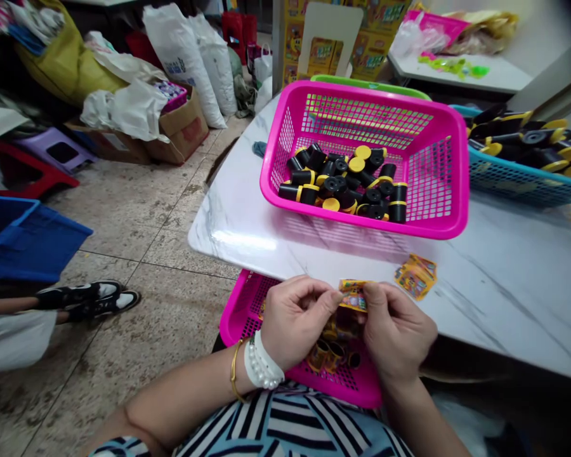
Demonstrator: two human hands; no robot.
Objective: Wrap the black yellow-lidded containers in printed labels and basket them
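My left hand [295, 317] and my right hand [396, 330] pinch a small yellow-orange sticker [353, 296] between their fingertips, just below the table edge. Under the hands a pink basket [240, 311] rests on my lap and holds several rolls wrapped in the same kind of sticker. A small stack of stickers [416, 275] lies on the marble table [504, 279] beside my right hand. Further back on the table a larger pink basket [438, 171] holds several black rolls with yellow ends [347, 184].
A blue basket [514, 181] of black and yellow rolls stands at the right. A green basket rim [361, 82] shows behind the pink one. On the floor at left are a blue bin [23, 238], another person's shoes [88, 297], boxes and sacks.
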